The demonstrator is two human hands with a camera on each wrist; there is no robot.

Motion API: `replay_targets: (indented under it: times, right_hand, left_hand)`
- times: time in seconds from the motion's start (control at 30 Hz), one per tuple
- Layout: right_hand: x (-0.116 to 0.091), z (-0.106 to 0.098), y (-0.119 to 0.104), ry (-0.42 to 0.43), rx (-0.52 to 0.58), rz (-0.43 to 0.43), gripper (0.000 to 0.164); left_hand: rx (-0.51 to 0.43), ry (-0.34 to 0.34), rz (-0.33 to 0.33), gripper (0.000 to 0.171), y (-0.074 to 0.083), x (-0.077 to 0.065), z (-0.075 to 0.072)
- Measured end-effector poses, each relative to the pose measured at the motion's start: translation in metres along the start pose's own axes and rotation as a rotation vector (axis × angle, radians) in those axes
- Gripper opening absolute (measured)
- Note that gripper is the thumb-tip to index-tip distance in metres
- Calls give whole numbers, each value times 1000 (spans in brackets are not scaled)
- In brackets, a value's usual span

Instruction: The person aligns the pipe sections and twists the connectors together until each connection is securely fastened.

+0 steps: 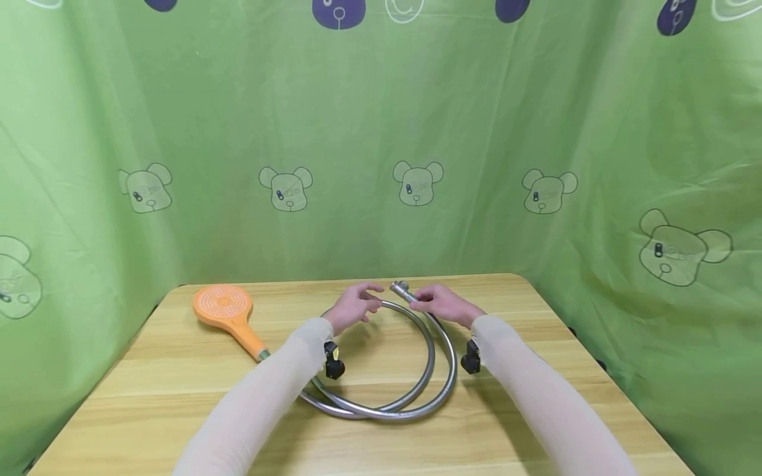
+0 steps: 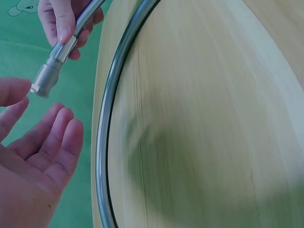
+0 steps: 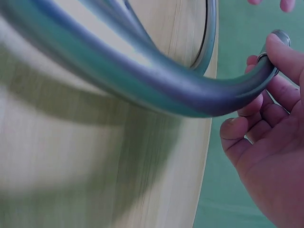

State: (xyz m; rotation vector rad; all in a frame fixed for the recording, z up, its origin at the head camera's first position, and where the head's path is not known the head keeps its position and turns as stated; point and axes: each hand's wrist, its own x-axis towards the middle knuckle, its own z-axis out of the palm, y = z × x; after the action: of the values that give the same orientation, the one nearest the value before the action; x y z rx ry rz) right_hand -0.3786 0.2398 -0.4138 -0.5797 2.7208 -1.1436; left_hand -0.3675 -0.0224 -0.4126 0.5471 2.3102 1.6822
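My right hand (image 1: 443, 303) pinches a silvery shower hose (image 1: 454, 360) just behind its metal end fitting (image 1: 400, 288), which is lifted off the table. In the right wrist view, thumb and fingers close round the hose by that fitting. Across from it, my left hand (image 1: 355, 306) is held with loosely bent fingers apart. In the left wrist view its fingertips are close to the fitting (image 2: 46, 78); whether one touches it I cannot tell. The hose lies in loops on the table, partly behind my left arm. At the left an orange shower head (image 1: 223, 305) lies face up, joined to the hose.
A light wooden table (image 1: 381, 456) carries everything. Green curtains (image 1: 333, 231) with bear prints hang behind it and along both sides. Black wrist cameras (image 1: 335, 362) sit under both wrists.
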Motion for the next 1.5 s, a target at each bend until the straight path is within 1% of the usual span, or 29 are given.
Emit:
replay_targets:
  times: [0.3, 0.63, 0.8, 0.97, 1.23, 1.37, 1.5]
  right_hand:
    - [-3, -8, 4, 88, -6, 30, 19]
    - [-7, -13, 20, 126, 15, 87, 21]
    - [-10, -15, 27, 147, -27, 117, 28]
    - [-15, -16, 29, 170, -58, 149, 32]
    - [-19, -20, 39, 202, -114, 170, 32]
    - [-21, -20, 44, 213, -134, 174, 31]
    - [-22, -18, 52, 220, -146, 203, 29]
  left_hand:
    - [56, 35, 8, 39, -5, -6, -11]
    - [141, 56, -1, 41, -12, -9, -24]
    - [203, 76, 2, 42, -13, -12, -29]
    - [229, 88, 4, 44, -15, -15, -32]
    - [248, 105, -15, 44, -19, -15, -33]
    - [255, 98, -8, 44, -19, -16, -35]
    - [273, 102, 1, 44, -19, -16, -35]
